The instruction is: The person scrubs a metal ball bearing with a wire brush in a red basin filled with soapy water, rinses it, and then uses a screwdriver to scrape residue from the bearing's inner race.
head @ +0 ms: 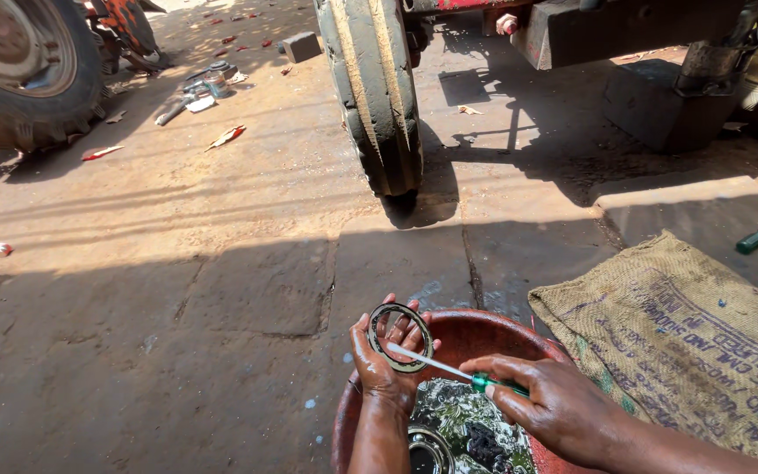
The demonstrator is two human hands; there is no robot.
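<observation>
Beyond the work, parked on bare paved ground: a tractor's ribbed front wheel [379, 96]. To the right, spread flat: a burlap sack [686, 342], with a green-handled screwdriver [756, 239] lying past its far corner.

Best done entirely over the red basin [484, 320], so that loosened grime and drips fall into the dark oily liquid [462, 412] rather than onto the sack or the paving. Worth turning the metal ring [399, 307] a little at a time in the fingers, so that every part of the band meets the bristles. Short, firm strokes along the band, not across the hole, probably lift the dirt best. Wise to watch for slick fingers: oil on both hands, so a pinch at two opposite points, not one. Better to stay clear of the bearing [427, 448] resting in the liquid below.

Left hand [383, 360]: raised above the basin's far rim, wrist bent back, palm toward the camera, fingers and thumb closed around the ring's edge, holding it upright and facing the camera. Right hand [554, 404]: reaching in from the lower right, knuckles up, fingers clamped on the green handle of a white toothbrush [432, 362]. Shaft angled up and left, head touching the ring's lower inner edge.
</observation>
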